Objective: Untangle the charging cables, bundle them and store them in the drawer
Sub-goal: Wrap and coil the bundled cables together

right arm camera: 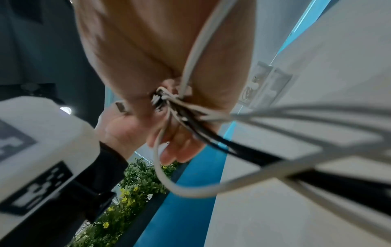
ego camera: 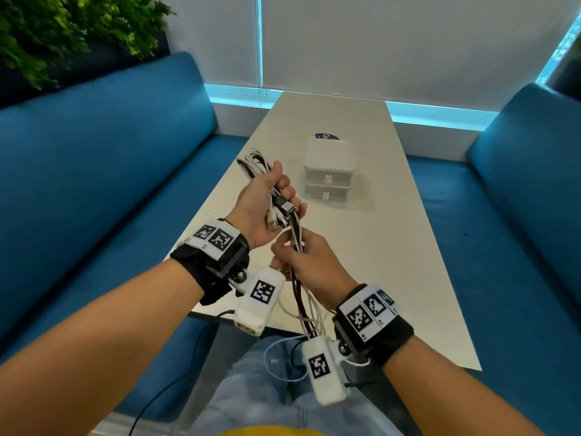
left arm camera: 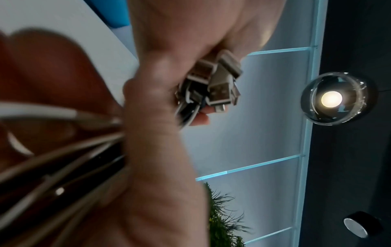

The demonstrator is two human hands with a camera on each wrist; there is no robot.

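Note:
My left hand grips a bundle of white and black charging cables above the table, palm up, with several USB plugs lying across its fingers. The left wrist view shows those USB plugs held in the curled fingers. My right hand sits just below and grips the same cables where they hang down toward my lap. In the right wrist view the cables run out of the closed fist. A small white two-drawer box stands on the table beyond the hands, both drawers closed.
The narrow white table runs away from me between two blue sofas. A purple-and-white disc lies behind the drawer box. Loose cable ends dangle over my jeans. A plant stands at the back left.

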